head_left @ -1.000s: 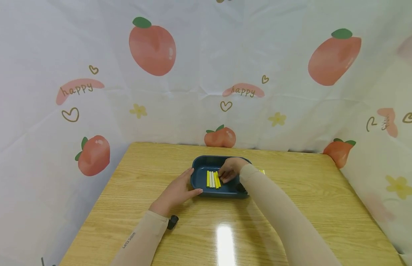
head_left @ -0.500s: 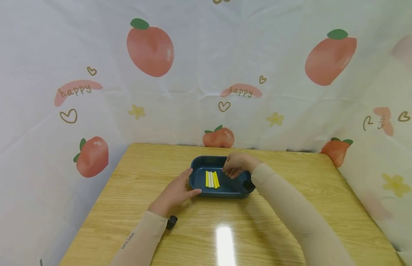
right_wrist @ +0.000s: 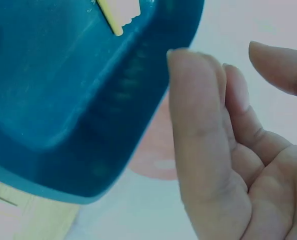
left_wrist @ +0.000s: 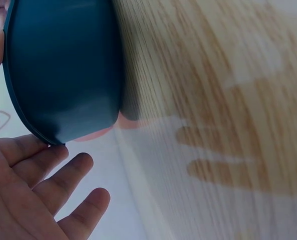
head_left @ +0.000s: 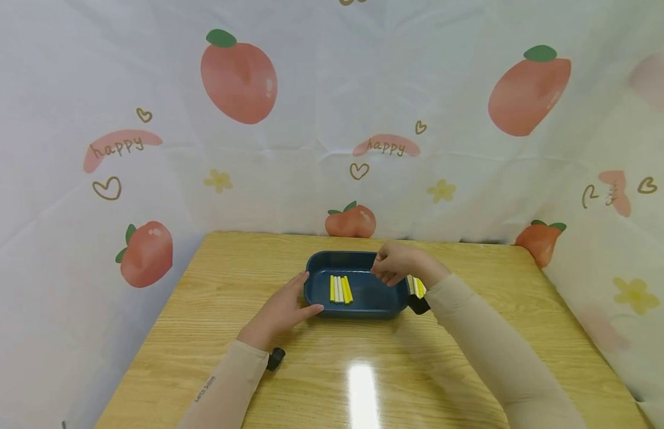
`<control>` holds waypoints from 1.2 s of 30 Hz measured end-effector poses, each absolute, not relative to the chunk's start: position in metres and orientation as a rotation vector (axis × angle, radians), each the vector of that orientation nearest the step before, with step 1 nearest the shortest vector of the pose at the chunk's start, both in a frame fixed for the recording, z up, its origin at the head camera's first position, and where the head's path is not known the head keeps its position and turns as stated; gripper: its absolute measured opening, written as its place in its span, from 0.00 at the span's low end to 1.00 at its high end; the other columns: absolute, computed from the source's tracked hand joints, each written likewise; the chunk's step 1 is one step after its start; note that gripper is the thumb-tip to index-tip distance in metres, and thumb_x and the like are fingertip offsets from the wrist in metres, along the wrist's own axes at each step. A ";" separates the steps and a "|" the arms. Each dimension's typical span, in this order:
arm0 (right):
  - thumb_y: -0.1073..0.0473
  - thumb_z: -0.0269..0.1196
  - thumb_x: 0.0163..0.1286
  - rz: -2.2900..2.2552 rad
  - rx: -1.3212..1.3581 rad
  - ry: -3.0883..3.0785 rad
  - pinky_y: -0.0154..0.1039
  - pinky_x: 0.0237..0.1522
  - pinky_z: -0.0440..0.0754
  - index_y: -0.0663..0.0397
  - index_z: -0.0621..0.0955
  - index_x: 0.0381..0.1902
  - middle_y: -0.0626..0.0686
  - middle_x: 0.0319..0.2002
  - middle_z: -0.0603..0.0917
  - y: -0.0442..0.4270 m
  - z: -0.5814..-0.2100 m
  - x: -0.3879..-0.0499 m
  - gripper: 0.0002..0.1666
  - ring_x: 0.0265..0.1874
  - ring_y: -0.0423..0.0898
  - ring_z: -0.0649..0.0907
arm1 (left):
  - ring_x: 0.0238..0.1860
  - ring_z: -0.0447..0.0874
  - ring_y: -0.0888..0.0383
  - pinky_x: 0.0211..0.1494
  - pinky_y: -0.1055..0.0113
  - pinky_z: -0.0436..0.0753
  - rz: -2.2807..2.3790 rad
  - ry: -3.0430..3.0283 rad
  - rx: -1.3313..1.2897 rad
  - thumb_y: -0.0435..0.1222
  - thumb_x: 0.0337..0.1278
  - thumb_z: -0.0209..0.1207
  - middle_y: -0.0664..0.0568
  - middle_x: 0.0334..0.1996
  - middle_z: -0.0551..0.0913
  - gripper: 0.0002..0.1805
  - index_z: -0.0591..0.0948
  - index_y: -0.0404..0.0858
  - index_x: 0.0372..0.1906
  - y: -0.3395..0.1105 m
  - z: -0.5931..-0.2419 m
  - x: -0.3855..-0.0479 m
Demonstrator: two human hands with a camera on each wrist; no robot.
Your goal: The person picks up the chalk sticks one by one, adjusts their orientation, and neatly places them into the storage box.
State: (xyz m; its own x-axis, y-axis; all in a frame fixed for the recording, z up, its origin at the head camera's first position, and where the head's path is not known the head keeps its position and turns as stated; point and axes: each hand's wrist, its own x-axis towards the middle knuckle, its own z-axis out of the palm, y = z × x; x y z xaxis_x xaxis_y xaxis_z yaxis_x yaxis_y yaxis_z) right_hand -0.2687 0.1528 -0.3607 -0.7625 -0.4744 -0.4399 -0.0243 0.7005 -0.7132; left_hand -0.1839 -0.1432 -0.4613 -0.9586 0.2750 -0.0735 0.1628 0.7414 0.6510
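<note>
A dark blue tray stands on the table, with several yellow and white sticks side by side in its left part. My left hand touches the tray's left end, thumb at the front corner; the left wrist view shows its fingers spread against the outer wall. Above the tray's right part hangs my right hand. In the right wrist view this hand holds nothing, its fingers bent and the thumb apart from them, beside the tray's rim.
More yellow and white sticks lie just right of the tray, partly hidden by the right wrist and its black camera. The wooden table ends at a patterned cloth behind and at the sides.
My right hand has risen from beside the sticks in the tray and moved right. The sticks beyond the tray's right end show again. My left hand stays at the tray.
</note>
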 end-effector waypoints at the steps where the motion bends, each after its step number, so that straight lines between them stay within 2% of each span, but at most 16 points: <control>1: 0.62 0.58 0.75 -0.952 -0.399 2.288 0.40 0.34 0.86 0.59 0.81 0.28 0.53 0.25 0.78 0.155 -0.361 -0.267 0.14 0.23 0.44 0.77 | 0.77 0.55 0.45 0.75 0.48 0.63 1.018 2.775 0.353 0.58 0.59 0.66 0.46 0.79 0.53 0.54 0.52 0.40 0.81 -0.144 -0.462 -0.184; 6: 0.62 0.57 0.76 -0.982 -0.426 2.326 0.37 0.26 0.76 0.55 0.72 0.20 0.49 0.19 0.68 0.168 -0.365 -0.259 0.20 0.18 0.43 0.68 | 0.77 0.55 0.45 0.75 0.48 0.63 1.027 2.770 0.360 0.59 0.58 0.66 0.46 0.79 0.53 0.54 0.52 0.41 0.81 -0.143 -0.461 -0.184; 10: 0.62 0.58 0.75 -1.018 -0.406 2.350 0.37 0.25 0.74 0.59 0.75 0.27 0.51 0.21 0.69 0.179 -0.368 -0.254 0.14 0.20 0.44 0.68 | 0.77 0.56 0.45 0.74 0.48 0.63 1.023 2.772 0.357 0.58 0.58 0.66 0.46 0.79 0.53 0.55 0.52 0.41 0.81 -0.143 -0.460 -0.184; 13: 0.63 0.57 0.75 -1.066 -0.385 2.359 0.39 0.27 0.76 0.64 0.77 0.36 0.53 0.27 0.73 0.188 -0.369 -0.250 0.09 0.25 0.46 0.72 | 0.77 0.56 0.45 0.74 0.48 0.63 1.024 2.772 0.353 0.58 0.58 0.66 0.46 0.79 0.53 0.54 0.52 0.41 0.81 -0.144 -0.460 -0.183; 18: 0.63 0.59 0.74 -1.146 -0.384 2.387 0.41 0.31 0.81 0.67 0.78 0.40 0.59 0.33 0.78 0.203 -0.374 -0.244 0.09 0.28 0.49 0.77 | 0.77 0.56 0.45 0.74 0.48 0.63 1.019 2.771 0.353 0.58 0.58 0.66 0.46 0.79 0.52 0.54 0.52 0.40 0.81 -0.144 -0.459 -0.183; 22: 0.62 0.59 0.75 -1.160 -0.375 2.448 0.47 0.37 0.86 0.67 0.78 0.42 0.63 0.38 0.81 0.214 -0.378 -0.239 0.10 0.34 0.55 0.82 | 0.77 0.55 0.45 0.75 0.48 0.63 1.009 2.775 0.361 0.58 0.58 0.66 0.46 0.79 0.52 0.54 0.52 0.40 0.81 -0.144 -0.460 -0.183; 36: 0.60 0.58 0.77 -1.288 -0.187 2.571 0.45 0.43 0.86 0.68 0.77 0.49 0.60 0.42 0.78 0.251 -0.409 -0.230 0.13 0.43 0.61 0.82 | 0.77 0.55 0.46 0.75 0.48 0.63 1.025 2.770 0.344 0.58 0.59 0.65 0.47 0.79 0.53 0.54 0.52 0.41 0.81 -0.144 -0.462 -0.183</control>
State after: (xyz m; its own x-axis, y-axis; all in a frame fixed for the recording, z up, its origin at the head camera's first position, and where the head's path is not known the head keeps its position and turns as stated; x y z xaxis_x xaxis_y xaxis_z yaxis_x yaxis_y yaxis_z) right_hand -0.2297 0.2511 -0.4090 -0.9583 -0.2283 -0.1720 0.0012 0.5988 -0.8009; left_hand -0.1831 -0.1442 -0.4617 -0.9593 0.2717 -0.0771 0.1561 0.7375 0.6570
